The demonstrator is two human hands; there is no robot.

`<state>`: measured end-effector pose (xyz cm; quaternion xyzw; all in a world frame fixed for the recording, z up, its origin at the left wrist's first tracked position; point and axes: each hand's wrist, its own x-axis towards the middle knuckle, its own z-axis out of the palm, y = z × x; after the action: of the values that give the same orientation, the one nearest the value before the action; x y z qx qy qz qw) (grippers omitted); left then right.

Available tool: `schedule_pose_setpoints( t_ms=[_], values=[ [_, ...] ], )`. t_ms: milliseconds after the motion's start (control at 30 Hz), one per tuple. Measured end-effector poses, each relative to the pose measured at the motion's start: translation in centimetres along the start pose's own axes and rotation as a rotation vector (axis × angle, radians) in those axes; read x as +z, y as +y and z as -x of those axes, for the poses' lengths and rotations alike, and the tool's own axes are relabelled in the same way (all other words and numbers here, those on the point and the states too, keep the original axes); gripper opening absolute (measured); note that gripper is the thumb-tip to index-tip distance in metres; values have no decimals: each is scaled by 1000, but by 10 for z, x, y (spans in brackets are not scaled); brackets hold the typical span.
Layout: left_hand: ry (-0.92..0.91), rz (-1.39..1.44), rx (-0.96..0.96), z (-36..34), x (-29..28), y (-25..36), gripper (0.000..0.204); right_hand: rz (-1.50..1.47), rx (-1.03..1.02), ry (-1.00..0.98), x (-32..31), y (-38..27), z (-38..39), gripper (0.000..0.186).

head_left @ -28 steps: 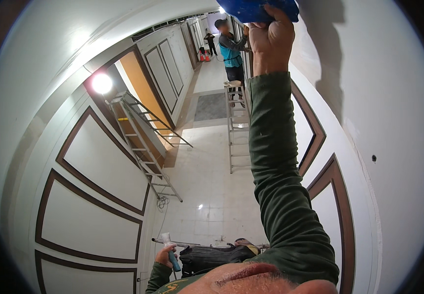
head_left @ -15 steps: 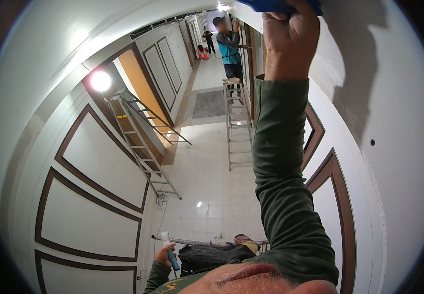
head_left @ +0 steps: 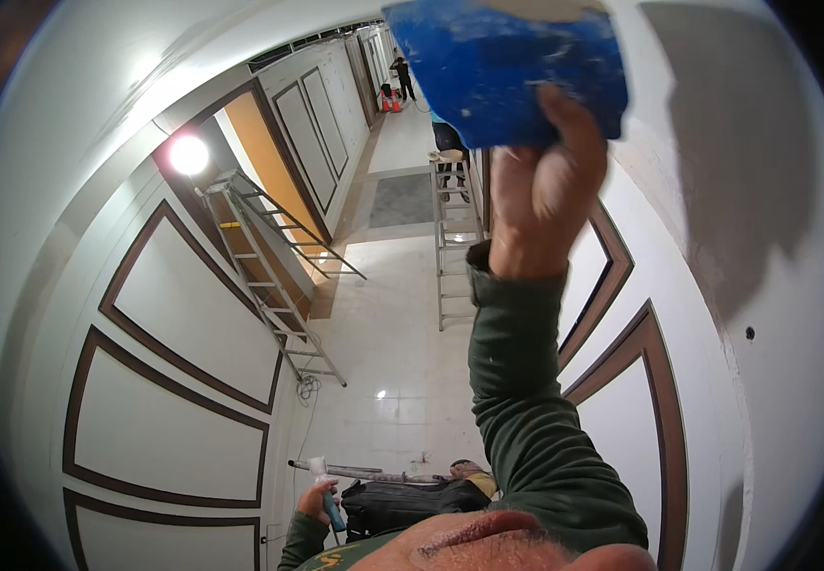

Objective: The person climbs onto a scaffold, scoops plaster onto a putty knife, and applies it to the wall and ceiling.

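My right hand [head_left: 547, 190] is raised in front of me and grips a blue plastic putty spreader [head_left: 517, 81], thumb pressed on its near face. White smears mark the spreader, and pale putty [head_left: 545, 8] lies along its upper edge. Behind it, the white wall [head_left: 774, 86] on the right carries the arm's shadow. Low down, my left hand [head_left: 315, 501] is closed round a tool with a teal handle [head_left: 335, 519] and a whitish end [head_left: 318, 465]; its exact kind is unclear.
Stepladders stand at left [head_left: 264, 285] and mid-corridor [head_left: 457, 243]. A co-worker [head_left: 449, 143] by the latter is mostly hidden by the spreader. A bright lamp [head_left: 187, 155] glows at left. Farther back are another person [head_left: 402, 78] and orange cones [head_left: 390, 101]. A black bag [head_left: 402, 504] hangs below me.
My right hand has come down from the top edge, bringing the blue spreader into full view and covering most of the co-worker. My left hand has barely moved.
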<state>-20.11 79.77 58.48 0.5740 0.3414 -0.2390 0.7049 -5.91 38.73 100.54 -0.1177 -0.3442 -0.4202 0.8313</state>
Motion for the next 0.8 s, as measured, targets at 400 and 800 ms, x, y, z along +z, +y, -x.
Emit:
schedule_pose_setpoints(
  t_ms=[400,800],
  values=[
    [-92,31,45,-18,27,7,23,-19,138,10,-58,58,-106,20],
    [-126,37,74,-13,25,5,23,-285,64,-185,-49,63,-136,28]
  ],
)
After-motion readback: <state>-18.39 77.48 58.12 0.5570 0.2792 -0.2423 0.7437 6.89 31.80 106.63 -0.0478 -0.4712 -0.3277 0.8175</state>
